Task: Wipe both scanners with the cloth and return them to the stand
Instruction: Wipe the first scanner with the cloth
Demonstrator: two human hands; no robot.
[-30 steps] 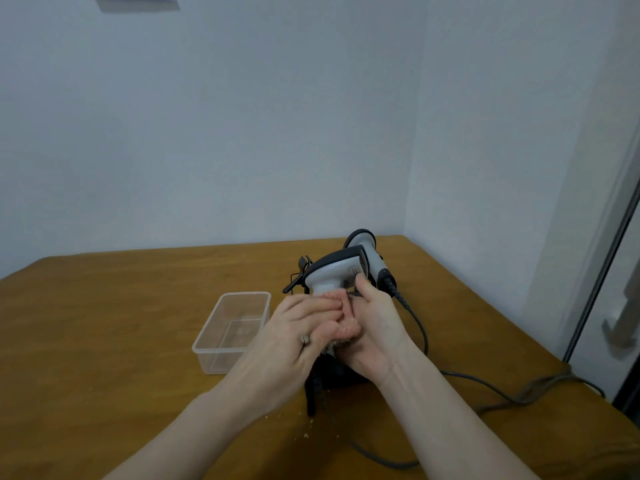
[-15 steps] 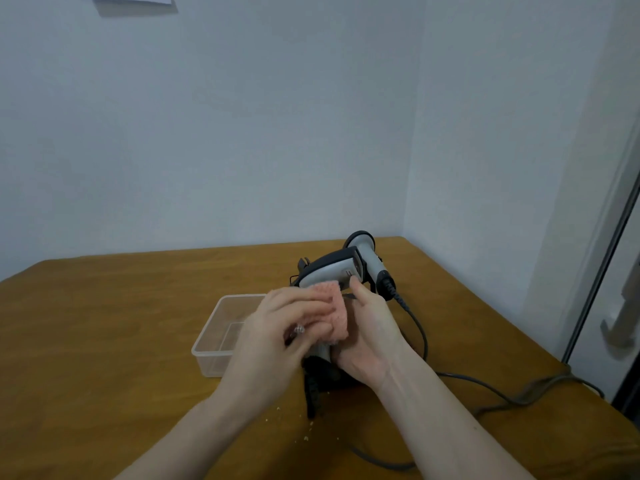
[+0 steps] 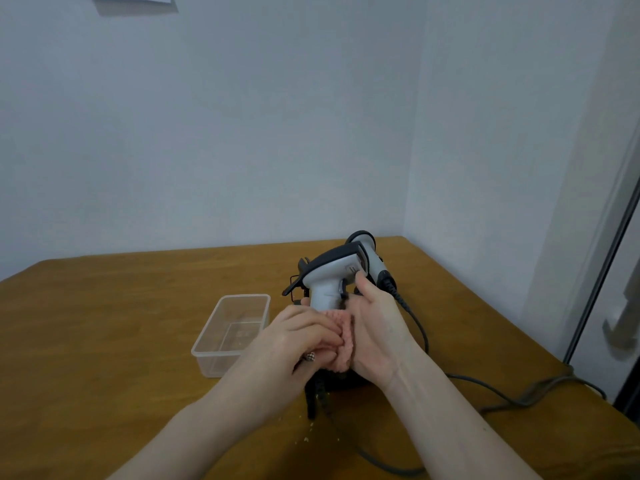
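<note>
A few pale crumbs (image 3: 308,435) lie on the wooden table (image 3: 104,341) nearest the camera, beside a dark cable (image 3: 485,386) that runs off to the right. Just beyond, the left hand (image 3: 298,344), with a ring on one finger, curls round a pink cloth (image 3: 343,341) and presses it against the lower handle of a grey and black scanner (image 3: 332,275). The right hand (image 3: 377,327) grips that same handle from the other side, its thumb raised toward the scanner's head. The scanner is held upright above the dark stand (image 3: 318,389), whose base shows under the hands. A small label on the scanner's head is too blurred to read. Left of the hands sits a clear plastic tub (image 3: 207,351). Behind the held scanner a second scanner (image 3: 367,247) leans near the table's far corner, by the pale wall, where a sheet of paper (image 3: 131,0) hangs at the top edge.
</note>
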